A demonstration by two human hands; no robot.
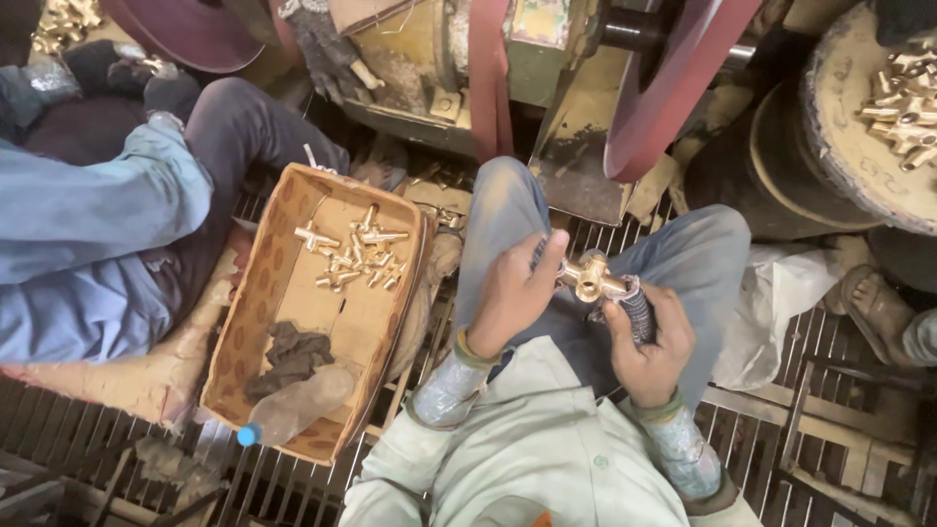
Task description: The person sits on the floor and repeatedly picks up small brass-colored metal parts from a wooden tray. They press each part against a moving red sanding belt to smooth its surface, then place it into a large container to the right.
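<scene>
Both grips close on one brass cross fitting (590,278), left hand (509,293) and right hand (652,346) hiding its lower arms.

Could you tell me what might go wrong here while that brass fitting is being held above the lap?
1. The cross-shaped brass fitting sits only between the fingertips of the left hand and right hand; if it slipped, it could drop through the metal floor grating.
2. The red drive belt runs close to the knees, so cloth might catch.
3. The cardboard box of brass pieces lies tilted and could spill.
</scene>
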